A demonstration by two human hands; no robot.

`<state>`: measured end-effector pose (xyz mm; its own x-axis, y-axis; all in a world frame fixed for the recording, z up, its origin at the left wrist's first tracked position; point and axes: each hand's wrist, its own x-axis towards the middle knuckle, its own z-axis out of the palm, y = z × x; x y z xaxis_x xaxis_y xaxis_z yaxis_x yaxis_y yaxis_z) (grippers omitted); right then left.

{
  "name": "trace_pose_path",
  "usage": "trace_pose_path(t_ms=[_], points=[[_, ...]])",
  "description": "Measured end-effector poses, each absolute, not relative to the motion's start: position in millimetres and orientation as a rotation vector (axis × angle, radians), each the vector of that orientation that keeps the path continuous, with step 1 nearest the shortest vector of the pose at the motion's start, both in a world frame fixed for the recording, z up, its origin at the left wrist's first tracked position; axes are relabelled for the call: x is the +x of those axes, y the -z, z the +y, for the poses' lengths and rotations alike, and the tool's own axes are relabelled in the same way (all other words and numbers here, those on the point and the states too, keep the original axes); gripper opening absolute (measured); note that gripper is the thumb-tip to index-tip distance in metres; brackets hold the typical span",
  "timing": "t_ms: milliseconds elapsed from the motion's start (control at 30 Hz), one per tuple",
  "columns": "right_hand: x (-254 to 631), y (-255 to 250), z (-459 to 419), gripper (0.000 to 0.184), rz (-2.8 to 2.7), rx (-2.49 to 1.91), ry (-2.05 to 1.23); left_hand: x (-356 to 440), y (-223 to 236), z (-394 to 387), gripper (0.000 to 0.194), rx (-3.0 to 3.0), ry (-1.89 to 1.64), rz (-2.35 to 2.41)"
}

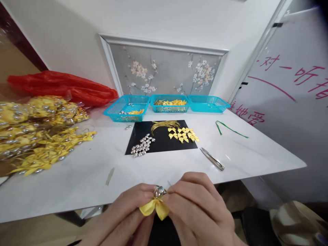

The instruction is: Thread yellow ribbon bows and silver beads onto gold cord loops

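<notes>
Close to me, just off the table's front edge, both hands meet around a yellow ribbon bow with a shiny silver bell above its middle. My left hand pinches the bow and bell from the left. From the other side, my right hand closes its fingertips at the bell's right edge. What exactly the right fingertips grip, perhaps a thin tie, is too small to make out. On a black mat beyond lie silver bells, gold wire ties and several yellow bows.
Snips and a green strip lie at the right. Blue baskets line the back, the middle one filled with yellow and gold pieces. Bagged yellow bows and a red plastic bag take up the left. A whiteboard stands at right.
</notes>
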<state>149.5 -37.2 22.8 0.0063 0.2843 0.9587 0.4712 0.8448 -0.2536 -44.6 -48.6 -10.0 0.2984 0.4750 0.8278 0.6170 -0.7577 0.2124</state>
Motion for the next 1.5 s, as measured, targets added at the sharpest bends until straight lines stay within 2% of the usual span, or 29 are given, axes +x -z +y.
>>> trace_pose_path(t_ms=[133, 300, 367, 467, 500, 600, 767, 933, 1000, 1167, 1333, 1500], points=[[159, -23, -34, 0.025, -1.735, -0.558, 0.029, -60, 27, -45, 0.06, -2.452, 1.348, -0.879], [169, -29, -29, 0.027, -1.876, -0.497, -0.269, -59, 24, -47, 0.066, -2.548, 1.246, -0.886], [171, -30, -29, 0.023, -1.876, -0.501, -0.318, -59, 19, -48, 0.07, -2.564, 1.209, -0.932], [174, -30, -32, 0.007, -1.78, -0.587, -0.327, -59, 15, -50, 0.07, -2.592, 1.192, -1.001], [175, -30, -34, 0.002, -1.746, -0.617, -0.324, -58, 13, -51, 0.068, -2.593, 1.207, -1.019], [179, -31, -40, 0.007, -1.714, -0.623, -0.331, -45, 4, -52, 0.052, -2.49, 1.349, -1.141], [177, -32, -52, 0.028, -1.64, -0.595, -0.505, -12, -20, -42, 0.011, -2.369, 1.769, -1.914], [164, -26, -56, 0.048, -1.506, -0.558, -0.86, -10, -25, -31, 0.018, -2.503, 2.007, -2.416], [159, -23, -52, 0.042, -1.592, -0.63, -0.814, -13, -25, -32, 0.016, -2.546, 2.009, -2.429], [156, -18, -35, 0.023, -1.898, -0.842, -0.288, -12, -27, -38, 0.013, -2.663, 1.968, -2.415], [159, -12, -28, 0.025, -1.999, -0.945, -0.027, -14, -25, -40, 0.017, -2.668, 1.852, -2.519], [165, -10, -26, 0.029, -2.098, -0.99, 0.006, -17, -26, -39, 0.022, -2.621, 1.849, -2.605]])
